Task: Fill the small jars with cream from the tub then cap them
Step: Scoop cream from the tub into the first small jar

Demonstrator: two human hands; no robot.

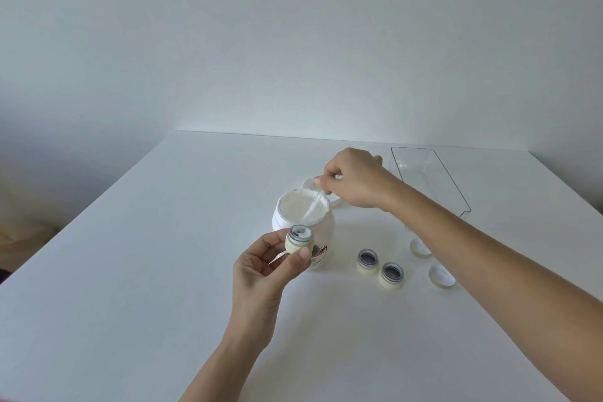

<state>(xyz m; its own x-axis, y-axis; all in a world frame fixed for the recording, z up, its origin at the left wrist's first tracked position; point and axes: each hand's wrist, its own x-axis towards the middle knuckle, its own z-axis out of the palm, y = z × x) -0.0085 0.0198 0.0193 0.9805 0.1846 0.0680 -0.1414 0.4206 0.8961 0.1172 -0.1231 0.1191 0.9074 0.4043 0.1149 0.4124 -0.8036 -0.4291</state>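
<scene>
The small jar (299, 238), partly filled, was pinched upright in the left hand (264, 268) just in front of the open tub (305, 219), nearer than the right hand (354, 181), which gripped a spatula (313, 207) slanting into the cream.

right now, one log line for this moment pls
left hand: holds small jar, part-filled | right hand: spatula in tub | two jars open on table

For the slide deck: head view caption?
Right hand dips spatula into tub; left hand holds small jar.
</scene>
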